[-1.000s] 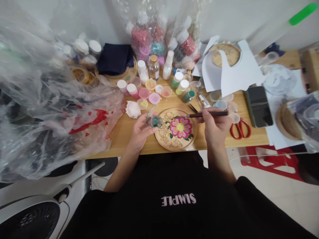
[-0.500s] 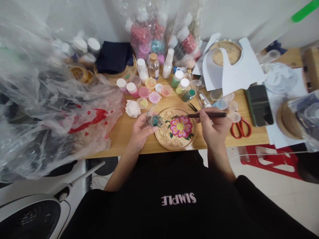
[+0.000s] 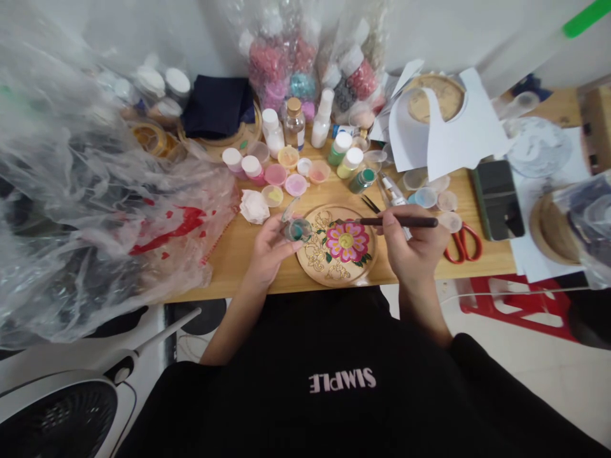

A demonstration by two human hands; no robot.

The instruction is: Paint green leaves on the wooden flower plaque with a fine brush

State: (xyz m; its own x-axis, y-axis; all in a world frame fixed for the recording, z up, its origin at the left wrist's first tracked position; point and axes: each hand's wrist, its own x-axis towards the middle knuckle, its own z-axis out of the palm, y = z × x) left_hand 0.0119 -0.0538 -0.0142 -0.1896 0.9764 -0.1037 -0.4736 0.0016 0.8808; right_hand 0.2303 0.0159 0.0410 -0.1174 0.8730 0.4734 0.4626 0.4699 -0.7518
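You're at a home craft corner, prob. a hobby setup, not a pro shop. Wooden bench [image 3: 248, 254] pushed to a plain white wall, crammed w/ small paint pots [image 3: 296, 185], squeeze bottles [image 3: 340, 148], bagged beads [image 3: 281, 70], round wood discs [image 3: 434, 98], paper cutouts [image 3: 453, 137] and scissors [image 3: 461, 245]. A phone [image 3: 496, 198] lies among it, loose plastic bags [image 3: 95, 203] heap at one side, a fan [image 3: 57, 413] and red stool [image 3: 520, 305] sit on a tiled floor.
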